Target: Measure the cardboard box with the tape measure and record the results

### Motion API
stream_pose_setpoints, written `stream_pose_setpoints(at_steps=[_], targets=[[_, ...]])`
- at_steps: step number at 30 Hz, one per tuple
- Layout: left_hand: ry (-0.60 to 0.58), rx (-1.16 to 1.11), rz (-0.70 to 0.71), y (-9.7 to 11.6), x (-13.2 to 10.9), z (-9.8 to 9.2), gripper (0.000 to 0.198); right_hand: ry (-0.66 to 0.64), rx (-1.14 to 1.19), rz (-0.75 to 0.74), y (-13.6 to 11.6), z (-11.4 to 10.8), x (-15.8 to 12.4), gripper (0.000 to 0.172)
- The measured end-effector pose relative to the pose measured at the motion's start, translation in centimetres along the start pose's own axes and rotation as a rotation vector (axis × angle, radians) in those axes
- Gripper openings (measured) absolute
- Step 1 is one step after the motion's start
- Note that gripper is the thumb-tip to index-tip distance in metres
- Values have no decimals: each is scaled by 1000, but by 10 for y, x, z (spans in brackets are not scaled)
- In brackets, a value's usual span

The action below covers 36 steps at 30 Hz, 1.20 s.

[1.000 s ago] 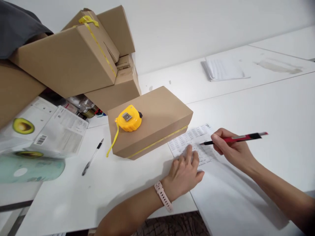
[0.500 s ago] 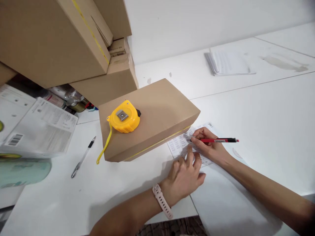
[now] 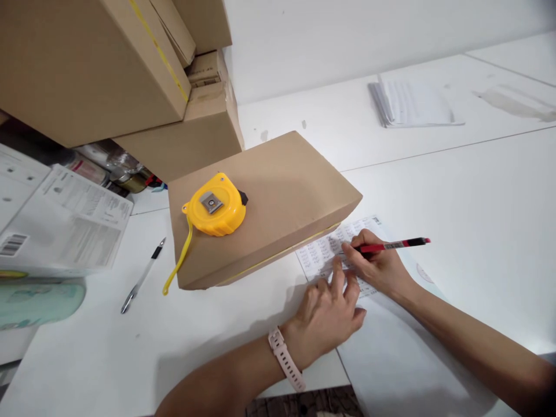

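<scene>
A red and black pen (image 3: 393, 245) is pinched in my right hand (image 3: 377, 263), its tip down at a sheet of paper (image 3: 313, 258) covered in small handwriting. My left hand (image 3: 328, 313), with a pink band (image 3: 285, 359) on its wrist, rests on the lower part of the sheet, fingers spread and slightly bent, holding nothing. Just beyond the hands lies a flat cardboard box (image 3: 278, 197), which partly overhangs the paper's far left edge. On top of the box sits a yellow tape measure (image 3: 217, 205) with a yellow strap.
A clear pen with a black grip (image 3: 143, 275) lies on the white table (image 3: 156, 347), left of the box. Larger cardboard boxes (image 3: 95, 63) are stacked at the back left. A white printed carton (image 3: 87, 226) stands at far left, and a stack of papers (image 3: 417, 104) lies at the back right.
My right hand with the pen has shifted slightly right along the sheet, and the pen's rear end tilts up more. The left hand stays almost in place. The view has moved a little.
</scene>
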<state>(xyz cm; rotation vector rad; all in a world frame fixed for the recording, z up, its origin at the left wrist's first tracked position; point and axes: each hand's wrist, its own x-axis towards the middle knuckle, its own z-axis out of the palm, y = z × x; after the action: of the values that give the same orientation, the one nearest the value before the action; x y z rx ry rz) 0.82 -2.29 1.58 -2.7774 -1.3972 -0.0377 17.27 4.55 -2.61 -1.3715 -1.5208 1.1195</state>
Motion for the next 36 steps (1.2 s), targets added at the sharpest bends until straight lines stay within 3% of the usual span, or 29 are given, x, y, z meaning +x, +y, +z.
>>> stream_pose_setpoints(at_steps=[21, 36], targets=[[46, 31, -12, 2, -2, 2, 57, -16, -143, -12, 0, 1, 0, 35], [22, 23, -9, 1, -1, 3, 56, -10, -112, -38, 0, 2, 2, 35]])
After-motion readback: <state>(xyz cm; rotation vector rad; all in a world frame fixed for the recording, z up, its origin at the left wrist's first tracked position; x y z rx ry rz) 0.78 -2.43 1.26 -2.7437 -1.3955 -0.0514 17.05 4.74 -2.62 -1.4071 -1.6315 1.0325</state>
